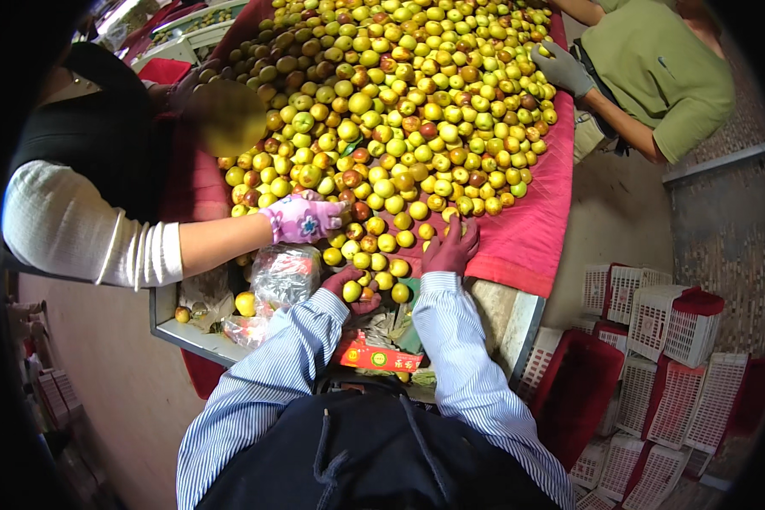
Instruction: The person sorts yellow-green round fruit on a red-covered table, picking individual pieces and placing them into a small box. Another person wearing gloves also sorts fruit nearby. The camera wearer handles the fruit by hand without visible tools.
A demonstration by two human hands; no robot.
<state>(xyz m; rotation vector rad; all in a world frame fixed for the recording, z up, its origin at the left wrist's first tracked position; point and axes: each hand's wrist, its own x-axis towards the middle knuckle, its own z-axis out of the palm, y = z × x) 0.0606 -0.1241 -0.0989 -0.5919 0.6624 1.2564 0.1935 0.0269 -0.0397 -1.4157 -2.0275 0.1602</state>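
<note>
A large heap of yellow-green and reddish-brown jujubes (395, 146) covers a table draped with a red quilted cloth (523, 245). My left hand (362, 305), in a dark red glove, is at the heap's near edge, its fingers curled around a few jujubes (352, 291). More fruit lies right against it. My right hand (451, 247), gloved the same, rests palm down farther up on the right. Its fingers are spread and touch jujubes at the edge of the heap; whatever is under the palm is hidden.
A co-worker's flowered pink glove (306, 218) reaches in from the left, beside a clear plastic bag (285, 274). Another person's grey glove (562, 69) is at the right edge. Before me lies a red printed carton piece (379, 358). White plastic crates (656, 325) are stacked at right.
</note>
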